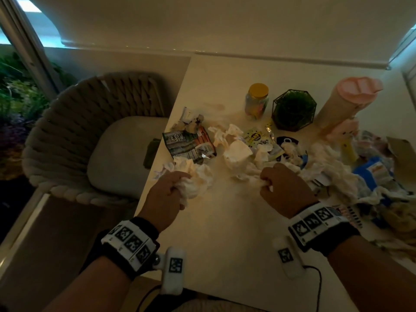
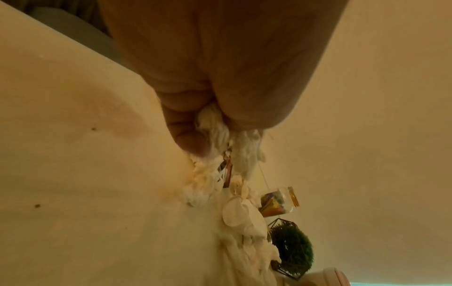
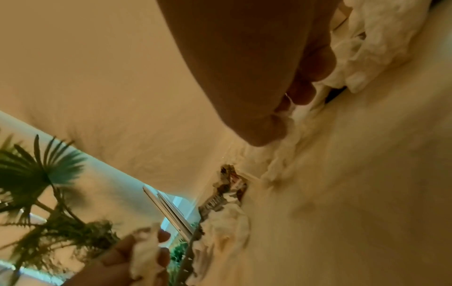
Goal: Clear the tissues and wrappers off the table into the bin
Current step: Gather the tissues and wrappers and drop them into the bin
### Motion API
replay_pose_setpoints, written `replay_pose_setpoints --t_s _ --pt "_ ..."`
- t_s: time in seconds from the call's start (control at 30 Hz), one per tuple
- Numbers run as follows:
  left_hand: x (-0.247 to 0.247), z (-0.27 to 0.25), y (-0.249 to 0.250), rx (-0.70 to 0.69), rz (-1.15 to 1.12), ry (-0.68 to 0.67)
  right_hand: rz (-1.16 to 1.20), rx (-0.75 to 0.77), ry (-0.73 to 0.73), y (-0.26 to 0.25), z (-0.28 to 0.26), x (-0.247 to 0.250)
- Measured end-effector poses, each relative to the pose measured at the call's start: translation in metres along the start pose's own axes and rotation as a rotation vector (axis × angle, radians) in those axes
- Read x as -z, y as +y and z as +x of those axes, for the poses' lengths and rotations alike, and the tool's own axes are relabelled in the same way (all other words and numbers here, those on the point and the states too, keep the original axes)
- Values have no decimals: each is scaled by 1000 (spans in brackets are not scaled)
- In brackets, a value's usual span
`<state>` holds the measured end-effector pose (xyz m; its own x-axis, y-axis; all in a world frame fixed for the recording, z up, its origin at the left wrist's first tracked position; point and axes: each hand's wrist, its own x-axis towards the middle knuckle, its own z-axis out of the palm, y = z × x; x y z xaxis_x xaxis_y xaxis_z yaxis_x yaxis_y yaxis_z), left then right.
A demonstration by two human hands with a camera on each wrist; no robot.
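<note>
Crumpled white tissues (image 1: 238, 152) and snack wrappers (image 1: 189, 145) litter the white table (image 1: 225, 233). My left hand (image 1: 171, 188) grips a wad of white tissue (image 1: 198, 181) near the table's left edge; the left wrist view shows its fingers (image 2: 186, 135) curled round that tissue (image 2: 215, 123). My right hand (image 1: 276, 183) curls round another white tissue (image 1: 249, 174) at the middle of the pile, and the right wrist view shows its fingers (image 3: 303, 92) closed on the tissue (image 3: 300, 116). No bin is in view.
A yellow-lidded jar (image 1: 256, 100), a green plant in a black wire pot (image 1: 293, 110) and a pink-capped bottle (image 1: 346, 102) stand behind the litter. More tissues and blue packets (image 1: 369, 174) lie at the right. A woven chair (image 1: 90, 140) stands left of the table.
</note>
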<state>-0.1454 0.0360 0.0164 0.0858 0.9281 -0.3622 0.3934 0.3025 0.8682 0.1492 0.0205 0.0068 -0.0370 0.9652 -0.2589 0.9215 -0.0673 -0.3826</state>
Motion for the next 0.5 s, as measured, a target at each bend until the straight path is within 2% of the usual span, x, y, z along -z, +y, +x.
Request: replay_pose_setpoints --t_s 0.07,0.13,0.2,0.3,0.4,0.5 --pt "4 6 -7 11 40 97 104 10 26 -1 -8 9" --pt "5 10 -10 30 39 153 319 -65 -24 1 -13 17" --pt "2 13 -9 8 28 156 560 -154 -79 2 -17 21" --pt "-6 15 -5 67 83 145 699 -155 -48 -3 -22 24" --pt "-15 20 -5 101 310 121 964 -162 -63 -16 -24 28" --pt "-28 26 0 107 444 130 1265 -106 -182 -27 -26 27"
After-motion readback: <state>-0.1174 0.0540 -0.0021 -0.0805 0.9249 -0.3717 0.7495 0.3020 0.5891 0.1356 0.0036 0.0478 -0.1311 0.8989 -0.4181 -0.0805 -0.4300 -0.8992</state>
